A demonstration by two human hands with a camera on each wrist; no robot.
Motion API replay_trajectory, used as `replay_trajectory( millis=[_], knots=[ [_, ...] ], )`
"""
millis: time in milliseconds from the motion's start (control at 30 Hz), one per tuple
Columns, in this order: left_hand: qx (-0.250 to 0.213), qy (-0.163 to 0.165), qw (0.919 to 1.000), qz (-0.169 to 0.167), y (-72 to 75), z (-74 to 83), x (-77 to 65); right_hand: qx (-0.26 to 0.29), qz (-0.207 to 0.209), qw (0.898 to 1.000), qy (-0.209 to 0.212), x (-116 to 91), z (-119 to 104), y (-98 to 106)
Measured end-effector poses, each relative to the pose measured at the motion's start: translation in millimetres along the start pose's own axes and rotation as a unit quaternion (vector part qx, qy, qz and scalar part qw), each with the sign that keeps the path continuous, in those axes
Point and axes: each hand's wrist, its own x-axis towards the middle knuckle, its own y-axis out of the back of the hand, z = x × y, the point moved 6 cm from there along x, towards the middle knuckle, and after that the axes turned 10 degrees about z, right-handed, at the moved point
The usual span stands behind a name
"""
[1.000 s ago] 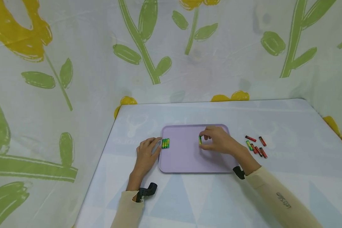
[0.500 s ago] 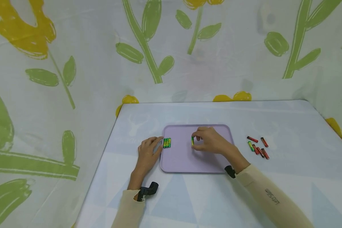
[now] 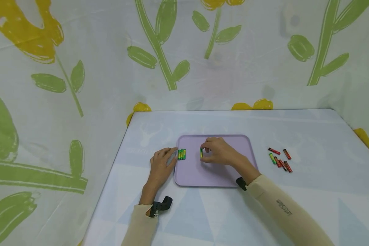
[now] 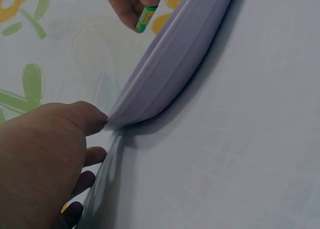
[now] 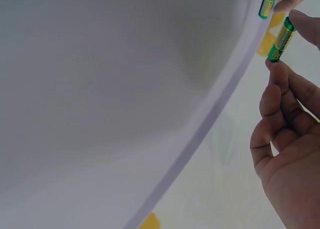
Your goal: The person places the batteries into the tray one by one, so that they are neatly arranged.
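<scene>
Pinched end to end between the thumb and a fingertip of my right hand (image 3: 219, 152) is a green-and-yellow battery (image 3: 201, 153), upright in the head view over the middle of the purple tray (image 3: 215, 177). The right wrist view shows the same battery (image 5: 282, 40) up close. Several matching green batteries (image 3: 181, 154) lie side by side in a row just inside the tray's left edge. My left hand (image 3: 161, 167) rests by that edge with relaxed fingers, its thumb tip right at the tray's rim (image 4: 150, 74) in the left wrist view.
Right of the tray, several red-and-black batteries (image 3: 287, 154) lie loose on the table (image 3: 307, 147), with one green battery (image 3: 272, 158) among them. Floral cloth (image 3: 104, 68) hangs behind the table and at its left.
My right hand has moved left over the tray with the battery, closer to the row of green ones. The left hand stays at the tray's edge; the head view has shifted slightly.
</scene>
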Motion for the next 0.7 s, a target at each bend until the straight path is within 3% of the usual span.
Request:
replay_trajectory(
  millis=[700],
  knots=[
    [0.012,-0.006,0.9999,0.004,-1.8,-3.5,0.4,-0.028,-0.008,1.000,0.003,24,-15,-21]
  ],
)
